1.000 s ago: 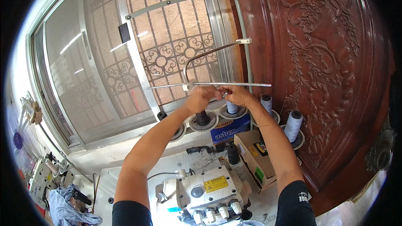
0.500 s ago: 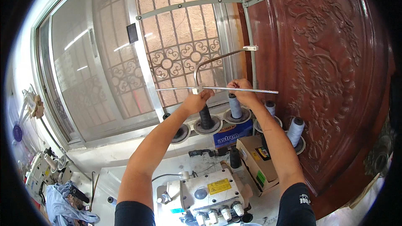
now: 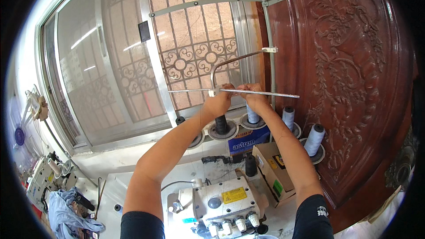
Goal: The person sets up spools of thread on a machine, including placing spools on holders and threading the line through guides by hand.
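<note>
Both arms are raised to a thin metal rod (image 3: 276,93) that runs crosswise on a bent bracket (image 3: 230,62) of the thread stand (image 3: 270,73). My left hand (image 3: 219,102) is at the rod beside the bracket's clamp, fingers closed. Close to it, on the right, my right hand (image 3: 255,98) has its fingertips pinched at the rod. Whatever lies between the fingers of either hand is too small to make out. Beneath the left hand stands a black thread cone (image 3: 220,126); a light blue thread cone (image 3: 253,114) is under the right, partly hidden.
Below is a white overlock sewing machine (image 3: 221,206) on a table. More light blue cones (image 3: 314,140) stand to the right. A cardboard box (image 3: 272,175) and a blue box (image 3: 248,141) sit behind the machine. A sliding window (image 3: 119,62) and a carved wooden panel (image 3: 345,84) enclose the back.
My left hand has shifted right past the bracket's clamp, and the gap between my hands has narrowed. The view has moved slightly.
</note>
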Action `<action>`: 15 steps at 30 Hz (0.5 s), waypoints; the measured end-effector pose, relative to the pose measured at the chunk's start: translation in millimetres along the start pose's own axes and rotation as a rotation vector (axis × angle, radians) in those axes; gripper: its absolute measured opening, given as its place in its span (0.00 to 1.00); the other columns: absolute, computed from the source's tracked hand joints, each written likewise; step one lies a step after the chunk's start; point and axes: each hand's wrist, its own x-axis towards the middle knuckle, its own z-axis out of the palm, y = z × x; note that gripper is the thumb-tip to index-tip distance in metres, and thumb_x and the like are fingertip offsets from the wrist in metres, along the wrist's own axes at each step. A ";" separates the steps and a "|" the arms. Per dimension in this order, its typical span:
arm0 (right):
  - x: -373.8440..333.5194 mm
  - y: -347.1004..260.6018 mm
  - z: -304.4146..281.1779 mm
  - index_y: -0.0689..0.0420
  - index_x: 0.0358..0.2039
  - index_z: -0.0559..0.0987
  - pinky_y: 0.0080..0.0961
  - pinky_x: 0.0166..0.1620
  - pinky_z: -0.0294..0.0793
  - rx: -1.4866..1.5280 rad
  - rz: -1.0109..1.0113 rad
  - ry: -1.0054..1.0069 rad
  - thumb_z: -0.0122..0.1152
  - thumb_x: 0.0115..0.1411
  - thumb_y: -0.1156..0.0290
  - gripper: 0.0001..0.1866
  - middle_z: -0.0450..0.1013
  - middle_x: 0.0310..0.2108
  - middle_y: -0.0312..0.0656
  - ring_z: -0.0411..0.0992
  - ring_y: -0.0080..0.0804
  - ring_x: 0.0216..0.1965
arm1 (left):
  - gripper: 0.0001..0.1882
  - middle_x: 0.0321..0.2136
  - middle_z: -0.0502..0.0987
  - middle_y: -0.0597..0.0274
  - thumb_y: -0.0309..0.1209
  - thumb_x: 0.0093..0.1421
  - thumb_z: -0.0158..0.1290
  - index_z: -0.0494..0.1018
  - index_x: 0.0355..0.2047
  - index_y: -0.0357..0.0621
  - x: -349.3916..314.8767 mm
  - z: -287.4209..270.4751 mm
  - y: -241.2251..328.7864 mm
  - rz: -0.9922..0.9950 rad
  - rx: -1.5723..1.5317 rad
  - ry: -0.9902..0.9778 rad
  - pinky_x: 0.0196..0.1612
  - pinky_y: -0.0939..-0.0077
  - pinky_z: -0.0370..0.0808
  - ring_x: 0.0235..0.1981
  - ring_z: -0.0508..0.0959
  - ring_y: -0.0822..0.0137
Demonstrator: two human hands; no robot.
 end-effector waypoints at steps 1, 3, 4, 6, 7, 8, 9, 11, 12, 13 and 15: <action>-2.4 -6.3 -0.8 0.64 0.15 0.71 0.25 0.24 0.64 -0.084 -0.064 -0.023 0.56 0.49 0.77 0.09 0.66 0.13 0.38 0.61 0.26 0.17 | 0.08 0.25 0.72 0.51 0.23 0.53 0.42 0.69 0.32 0.41 -0.5 -3.0 -3.3 0.015 0.012 -0.016 0.29 0.64 0.70 0.26 0.73 0.52; -5.3 -8.7 0.9 0.63 0.17 0.70 0.25 0.26 0.64 -0.066 -0.031 -0.065 0.56 0.49 0.77 0.07 0.66 0.15 0.40 0.62 0.26 0.19 | 0.06 0.24 0.71 0.53 0.23 0.54 0.41 0.67 0.32 0.40 0.4 -7.8 -5.9 0.054 0.031 -0.046 0.28 0.66 0.69 0.23 0.73 0.56; -5.9 -9.7 0.3 0.63 0.18 0.70 0.26 0.26 0.64 -0.060 -0.015 -0.082 0.55 0.50 0.77 0.07 0.66 0.15 0.40 0.63 0.27 0.20 | 0.06 0.24 0.71 0.54 0.23 0.55 0.40 0.67 0.31 0.39 2.2 -7.8 -5.2 0.031 -0.044 -0.064 0.27 0.68 0.69 0.23 0.72 0.59; -2.9 4.2 0.3 0.63 0.21 0.70 0.26 0.27 0.64 0.042 -0.029 -0.050 0.55 0.50 0.76 0.06 0.66 0.18 0.41 0.64 0.27 0.21 | 0.05 0.24 0.71 0.57 0.23 0.56 0.39 0.66 0.29 0.38 6.7 -7.2 -0.6 -0.011 -0.197 -0.103 0.27 0.72 0.69 0.22 0.72 0.65; -2.1 10.0 -1.5 0.64 0.22 0.70 0.26 0.28 0.65 0.092 -0.035 -0.031 0.54 0.51 0.75 0.06 0.67 0.19 0.41 0.64 0.27 0.22 | 0.06 0.23 0.71 0.55 0.22 0.55 0.39 0.67 0.30 0.38 9.0 -7.1 2.9 -0.097 -0.367 -0.110 0.26 0.71 0.69 0.23 0.72 0.61; -2.7 16.3 -5.7 0.64 0.23 0.70 0.26 0.28 0.65 0.045 0.010 -0.033 0.54 0.51 0.75 0.06 0.67 0.21 0.42 0.65 0.28 0.23 | 0.07 0.23 0.71 0.53 0.21 0.54 0.38 0.67 0.30 0.39 11.4 -7.0 6.8 -0.183 -0.538 -0.117 0.26 0.70 0.70 0.23 0.72 0.58; -4.3 1.5 -7.5 0.64 0.25 0.70 0.26 0.29 0.65 0.009 0.049 -0.048 0.54 0.52 0.74 0.06 0.67 0.22 0.42 0.65 0.28 0.23 | 0.08 0.23 0.71 0.50 0.19 0.53 0.38 0.67 0.30 0.39 10.6 -10.9 8.6 -0.280 -0.699 -0.116 0.26 0.69 0.70 0.24 0.73 0.55; -3.7 -5.6 -5.4 0.65 0.27 0.71 0.26 0.29 0.66 -0.028 0.077 -0.053 0.54 0.52 0.73 0.07 0.68 0.23 0.43 0.67 0.29 0.24 | 0.09 0.23 0.71 0.52 0.19 0.53 0.37 0.68 0.30 0.39 5.3 -7.3 -14.6 -0.086 -0.482 -0.171 0.27 0.69 0.70 0.24 0.73 0.56; -3.1 -4.1 -5.6 0.65 0.27 0.71 0.26 0.30 0.67 -0.035 0.069 -0.037 0.54 0.53 0.73 0.08 0.69 0.23 0.44 0.67 0.29 0.25 | 0.09 0.23 0.72 0.53 0.19 0.52 0.37 0.68 0.29 0.39 4.9 -5.7 -19.8 0.016 -0.379 -0.202 0.27 0.69 0.70 0.24 0.73 0.56; -2.8 -3.6 -6.1 0.65 0.28 0.71 0.26 0.30 0.67 -0.041 0.060 -0.021 0.54 0.53 0.73 0.08 0.69 0.23 0.44 0.68 0.30 0.25 | 0.09 0.24 0.72 0.53 0.20 0.53 0.37 0.68 0.30 0.40 3.9 -2.3 -23.5 0.023 -0.331 -0.206 0.28 0.69 0.70 0.25 0.73 0.56; -3.7 -4.7 -8.7 0.65 0.28 0.71 0.26 0.30 0.68 -0.060 0.072 -0.015 0.55 0.53 0.72 0.09 0.70 0.23 0.45 0.69 0.30 0.25 | 0.09 0.24 0.72 0.54 0.22 0.54 0.38 0.69 0.32 0.41 -0.4 0.8 -22.8 0.033 -0.237 -0.216 0.30 0.67 0.70 0.26 0.74 0.56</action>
